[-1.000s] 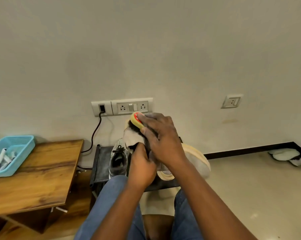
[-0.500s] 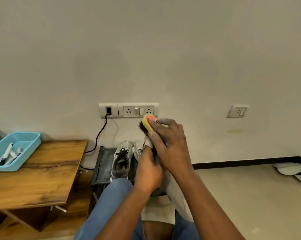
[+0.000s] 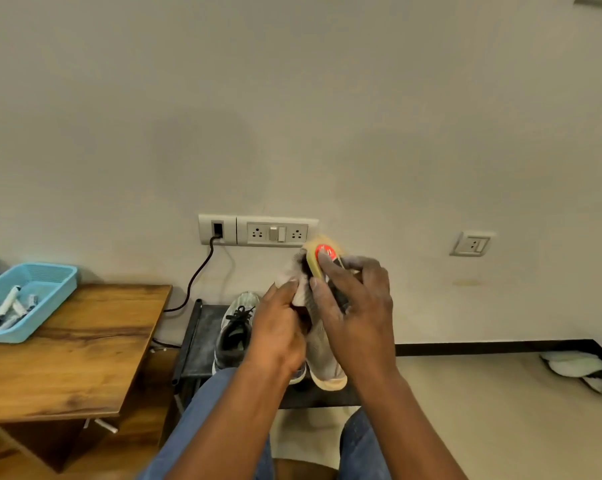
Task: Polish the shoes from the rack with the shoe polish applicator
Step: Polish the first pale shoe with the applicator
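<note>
The yellow oval shoe polish applicator with a red label [image 3: 322, 259] sits at the top of the one grey knit sneaker with a cream rubber sole [image 3: 322, 351] that is held up in front of the wall, its sole end pointing down toward the rack. The right hand [image 3: 356, 306] has its grip clamped on the applicator, index finger laid over the red label, the other fingers curled round its dark body, the back of the hand toward the camera. The left hand [image 3: 278, 327] pinches the sneaker's pale collar between thumb and fingers, its grip closed on the fabric. Both forearms reach up from two knees in blue denim.

Behind the hands, one grey mesh sneaker with black laces [image 3: 235, 332] stands on the low black shoe rack [image 3: 202, 341]. To the left is the wooden desk [image 3: 70, 358] carrying one light blue plastic tray [image 3: 53, 287] with several small white items. On the wall are a long white socket panel [image 3: 258, 230] with one black cable [image 3: 197, 278] plugged in, and a single socket [image 3: 472, 243] further right.
</note>
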